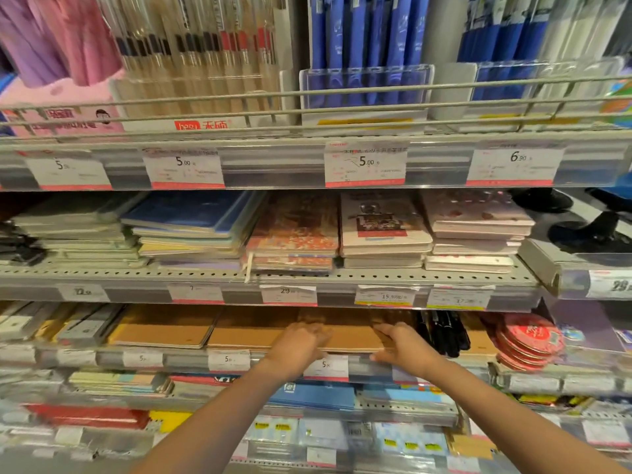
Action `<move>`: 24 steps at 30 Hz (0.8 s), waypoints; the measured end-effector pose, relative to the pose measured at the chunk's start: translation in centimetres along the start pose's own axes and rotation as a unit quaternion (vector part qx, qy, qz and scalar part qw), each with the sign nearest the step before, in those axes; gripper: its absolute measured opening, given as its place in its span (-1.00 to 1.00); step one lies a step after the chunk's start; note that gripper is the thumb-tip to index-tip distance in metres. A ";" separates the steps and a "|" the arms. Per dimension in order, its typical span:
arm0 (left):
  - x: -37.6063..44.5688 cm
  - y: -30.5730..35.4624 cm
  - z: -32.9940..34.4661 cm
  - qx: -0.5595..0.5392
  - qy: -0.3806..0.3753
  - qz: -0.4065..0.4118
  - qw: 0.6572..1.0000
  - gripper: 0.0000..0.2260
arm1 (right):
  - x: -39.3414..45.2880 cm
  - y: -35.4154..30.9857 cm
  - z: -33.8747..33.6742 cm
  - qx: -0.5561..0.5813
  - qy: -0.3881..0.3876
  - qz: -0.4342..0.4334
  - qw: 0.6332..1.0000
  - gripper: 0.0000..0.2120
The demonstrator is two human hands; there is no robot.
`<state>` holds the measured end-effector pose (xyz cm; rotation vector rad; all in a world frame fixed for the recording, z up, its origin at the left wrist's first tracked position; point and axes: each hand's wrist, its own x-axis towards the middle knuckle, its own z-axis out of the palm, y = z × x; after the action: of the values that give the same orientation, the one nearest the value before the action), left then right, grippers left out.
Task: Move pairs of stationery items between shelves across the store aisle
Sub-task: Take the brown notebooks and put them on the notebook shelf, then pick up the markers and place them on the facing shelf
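A stack of brown kraft-cover notebooks (352,331) lies flat on the third shelf (109,357), just above a 5.00 price tag (326,367). My left hand (301,342) curls over the stack's front left edge, fingers on top. At the front right edge, my right hand (405,345) has its fingers on top and its thumb underneath. Both hands grip the same stack, which still rests on the shelf. The picture is blurred, so how many notebooks are in the grip is unclear.
More brown notebooks (164,328) lie to the left, and black pens (444,331) and round red tins (528,340) to the right. The shelf above (444,277) holds stacked notebooks. Pens and blue packs hang behind a wire rail (307,107) at the top. Lower shelves are packed with pads.
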<state>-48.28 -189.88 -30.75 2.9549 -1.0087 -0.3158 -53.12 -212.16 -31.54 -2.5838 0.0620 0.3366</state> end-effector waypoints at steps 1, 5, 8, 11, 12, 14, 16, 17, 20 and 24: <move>0.4 -0.1 -0.1 -0.003 0.000 0.000 1.000 -0.52 | 0.3 0.0 0.0 -0.012 0.009 -0.004 1.000 -0.33; 1.4 -0.3 0.1 -0.008 0.003 -0.020 1.000 -0.52 | 0.8 -0.4 -0.2 -0.083 0.023 0.001 0.996 -0.37; 2.0 -0.2 0.5 -0.006 0.008 -0.029 1.000 -0.53 | 0.9 -0.4 -0.2 -0.115 0.043 0.002 0.992 -0.35; 2.4 0.0 0.4 -0.013 0.015 -0.033 0.999 -0.54 | 1.1 -0.1 -0.2 -0.137 0.039 -0.006 0.990 -0.33; 2.5 0.3 0.2 -0.016 0.013 -0.035 0.999 -0.55 | 1.1 0.1 -0.3 -0.137 0.036 -0.012 0.990 -0.32; 2.8 1.4 -0.5 -0.033 0.005 -0.043 0.999 -0.60 | 0.7 0.5 -0.7 -0.129 0.044 -0.023 0.990 -0.30; 3.2 3.0 -1.2 -0.066 0.009 -0.049 0.997 -0.62 | -0.1 1.4 -1.1 -0.104 0.083 -0.037 0.990 -0.39; 3.5 3.9 -1.4 -0.086 0.021 -0.050 0.995 -0.61 | -0.6 2.1 -1.3 -0.084 0.106 -0.043 0.990 -0.47; 4.5 7.3 -1.1 -0.147 0.064 -0.039 0.986 -0.61 | -1.9 4.4 -2.1 -0.039 0.175 -0.035 0.983 -0.68; 6.3 11.6 -0.7 -0.267 0.060 -0.051 0.960 -0.73 | -2.8 8.1 -3.7 -0.012 0.266 0.026 0.964 -0.78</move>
<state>-50.31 -202.97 -30.49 2.5002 -0.6306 -0.3389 -55.85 -221.08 -31.88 -2.6266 0.3193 -0.3489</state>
